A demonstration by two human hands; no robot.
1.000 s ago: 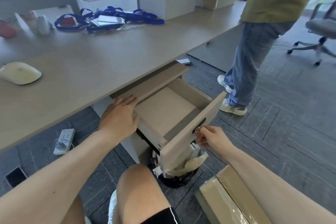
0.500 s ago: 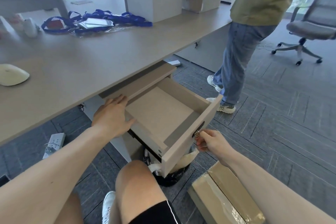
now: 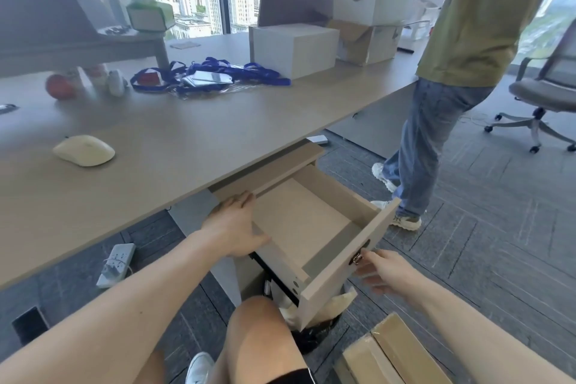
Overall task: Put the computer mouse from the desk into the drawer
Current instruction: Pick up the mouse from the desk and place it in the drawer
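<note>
Right hand (image 3: 381, 271) sits at the drawer (image 3: 314, 227) front, fingers loosely spread beside the small key (image 3: 357, 258) in the lock, not clamped on it, maybe just brushing it. Left hand (image 3: 235, 224) lies flat and open on the drawer's left side wall, palm down, fingers stretched toward the cabinet top. The drawer is pulled well out between the two hands, its pale floor bare.

Below the hands, a bare knee (image 3: 258, 318) and a cardboard box (image 3: 383, 355) on dark grey carpet tiles. Left of the left hand, a white power strip (image 3: 117, 263) lies on the floor under the desk (image 3: 187, 140).

Up and left of the left hand, well apart from it, the cream computer mouse (image 3: 83, 150) rests on the light wood desktop. Its long axis runs roughly left to right across the view; which end is the front I cannot tell.

Beyond it, blue lanyards (image 3: 212, 75), then a white box (image 3: 293, 48). Far right, a standing person (image 3: 467, 40) has a hand on another box, an office chair (image 3: 545, 93) behind, and tall windows show city towers.
</note>
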